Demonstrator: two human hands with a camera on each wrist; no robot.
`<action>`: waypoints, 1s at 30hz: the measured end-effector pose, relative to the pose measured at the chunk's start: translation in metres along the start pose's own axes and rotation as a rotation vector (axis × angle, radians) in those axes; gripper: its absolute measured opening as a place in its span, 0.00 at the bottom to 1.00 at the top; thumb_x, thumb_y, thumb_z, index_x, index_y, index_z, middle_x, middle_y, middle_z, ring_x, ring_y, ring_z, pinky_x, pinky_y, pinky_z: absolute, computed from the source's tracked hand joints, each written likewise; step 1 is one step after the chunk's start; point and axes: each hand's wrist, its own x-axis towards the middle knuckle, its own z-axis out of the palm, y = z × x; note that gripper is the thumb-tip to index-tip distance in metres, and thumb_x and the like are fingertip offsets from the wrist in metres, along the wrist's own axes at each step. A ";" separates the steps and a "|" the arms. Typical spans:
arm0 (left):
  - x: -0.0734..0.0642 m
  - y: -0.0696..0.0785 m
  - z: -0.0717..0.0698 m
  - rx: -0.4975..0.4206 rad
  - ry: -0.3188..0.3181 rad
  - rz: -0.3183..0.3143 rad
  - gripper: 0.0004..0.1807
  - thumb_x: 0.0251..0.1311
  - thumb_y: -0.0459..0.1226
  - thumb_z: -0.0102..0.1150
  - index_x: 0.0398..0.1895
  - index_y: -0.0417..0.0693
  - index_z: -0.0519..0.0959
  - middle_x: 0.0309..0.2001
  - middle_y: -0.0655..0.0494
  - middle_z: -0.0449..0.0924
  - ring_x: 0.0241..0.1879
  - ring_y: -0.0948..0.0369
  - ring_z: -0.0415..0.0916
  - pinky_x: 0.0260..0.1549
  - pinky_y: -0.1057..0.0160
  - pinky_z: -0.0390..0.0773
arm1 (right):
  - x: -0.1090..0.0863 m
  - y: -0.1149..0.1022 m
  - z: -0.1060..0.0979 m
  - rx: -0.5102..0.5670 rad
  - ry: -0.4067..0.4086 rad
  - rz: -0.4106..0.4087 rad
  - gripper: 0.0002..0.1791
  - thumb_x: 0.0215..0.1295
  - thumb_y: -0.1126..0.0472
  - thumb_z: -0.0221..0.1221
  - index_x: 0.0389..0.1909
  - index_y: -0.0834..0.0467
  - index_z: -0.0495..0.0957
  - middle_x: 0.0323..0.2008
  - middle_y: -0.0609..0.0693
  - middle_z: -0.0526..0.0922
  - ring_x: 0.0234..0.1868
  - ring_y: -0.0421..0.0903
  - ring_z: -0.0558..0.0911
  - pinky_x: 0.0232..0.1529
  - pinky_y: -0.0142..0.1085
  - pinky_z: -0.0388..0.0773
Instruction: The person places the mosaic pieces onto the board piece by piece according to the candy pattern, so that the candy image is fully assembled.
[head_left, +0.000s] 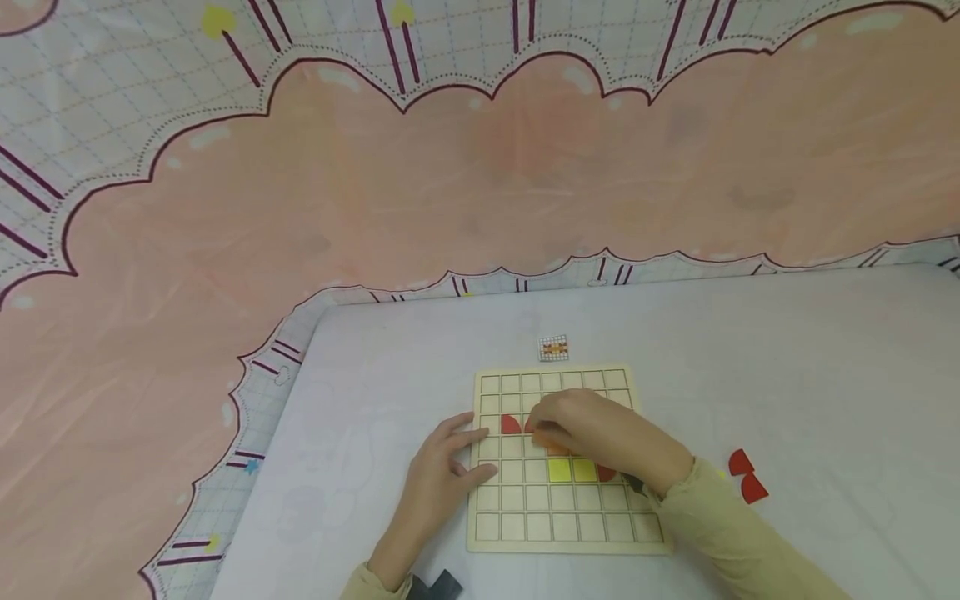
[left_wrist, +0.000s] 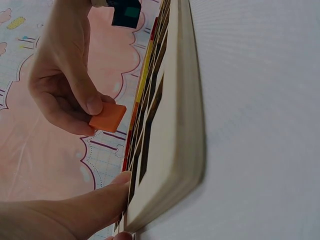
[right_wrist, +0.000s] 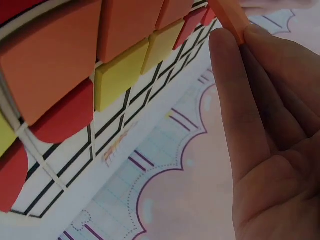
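Note:
A pale grid board (head_left: 510,527) lies on the white surface. My left hand (head_left: 446,467) rests against its left edge, fingers spread and mostly straight, thumb on the rim. Over the middle of the board my right hand (head_left: 588,425) pinches an orange square tile (left_wrist: 108,117) between thumb and fingers; it is held off the board in the left wrist view. Red quarter-circle tiles (head_left: 510,425) and yellow square tiles (head_left: 559,470) sit in the grid. Orange squares (right_wrist: 55,60) lie beside yellow ones (right_wrist: 122,72) in the right wrist view. The right hand hides part of the grid.
Behind the board lies a small printed pattern card (head_left: 553,348). Two loose red tiles (head_left: 754,489) are to the right, with a bit of yellow (head_left: 722,474) by the right sleeve. A pink patterned cloth (head_left: 450,192) lies beyond the white surface.

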 end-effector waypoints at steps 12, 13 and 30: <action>0.000 0.001 0.001 0.027 0.008 0.001 0.26 0.50 0.37 0.75 0.55 0.45 0.82 0.68 0.50 0.70 0.21 0.74 0.72 0.24 0.74 0.77 | 0.011 0.000 0.008 0.022 -0.044 -0.021 0.06 0.66 0.62 0.63 0.29 0.52 0.81 0.24 0.39 0.77 0.28 0.36 0.72 0.33 0.28 0.75; 0.000 0.001 0.001 0.027 0.008 0.000 0.26 0.50 0.37 0.75 0.55 0.45 0.82 0.68 0.50 0.70 0.21 0.74 0.72 0.24 0.74 0.77 | 0.011 0.000 0.009 0.023 -0.044 -0.024 0.08 0.66 0.62 0.63 0.27 0.52 0.80 0.23 0.40 0.76 0.27 0.36 0.71 0.32 0.28 0.74; 0.001 0.001 0.001 0.003 -0.001 -0.006 0.26 0.50 0.37 0.75 0.55 0.45 0.82 0.68 0.50 0.70 0.21 0.73 0.72 0.23 0.74 0.77 | 0.014 -0.003 0.016 -0.031 -0.007 0.016 0.06 0.63 0.63 0.66 0.28 0.51 0.83 0.25 0.38 0.79 0.28 0.37 0.74 0.35 0.30 0.77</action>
